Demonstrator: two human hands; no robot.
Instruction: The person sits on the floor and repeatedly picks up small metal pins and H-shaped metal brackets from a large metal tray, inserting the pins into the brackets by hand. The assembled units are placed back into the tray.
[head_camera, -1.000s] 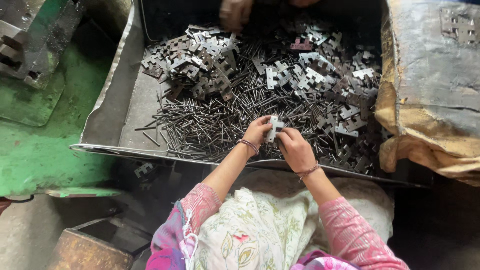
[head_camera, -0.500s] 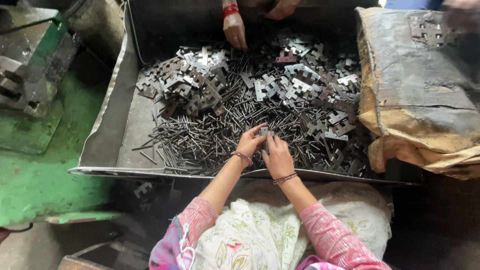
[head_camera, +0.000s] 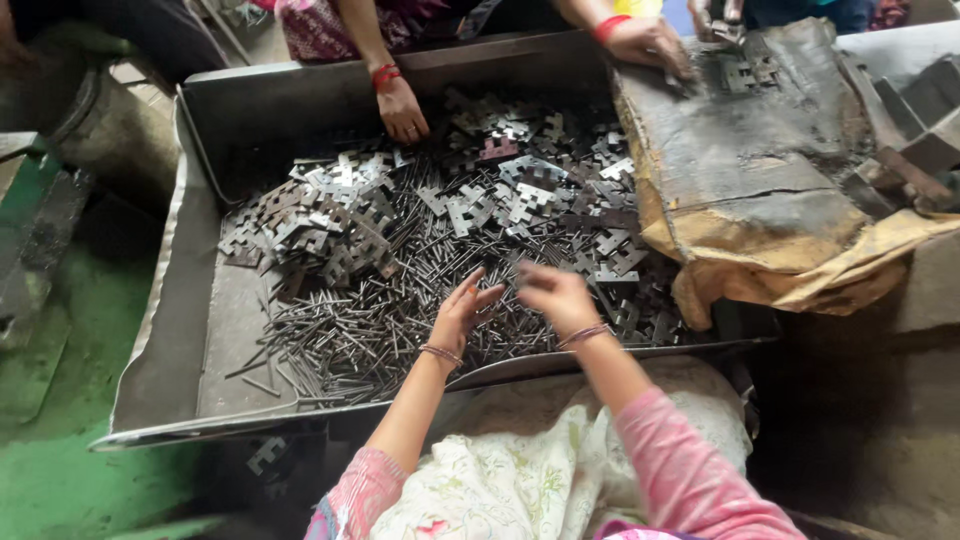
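Note:
My left hand and my right hand hover close together over the near side of a big metal tray. Under them lies a heap of thin steel pins. Several notched flat metal plates are piled further back. My left hand's fingers are stretched out and apart, and I see nothing in them. Motion blurs my right hand; its fingers curl toward the left hand, and whether it holds anything is unclear. Both wrists wear thin bangles, with pink sleeves above them.
Across the tray, another person's hand with red bangles rests on the plates. A second such hand lies on a worn brown sheet covering the right side. The floor on the left is green, with one loose plate below the tray.
My hands, joined on a small metal plate a second ago, have come apart and dropped toward the pins. The view has tilted up, showing more of the people opposite.

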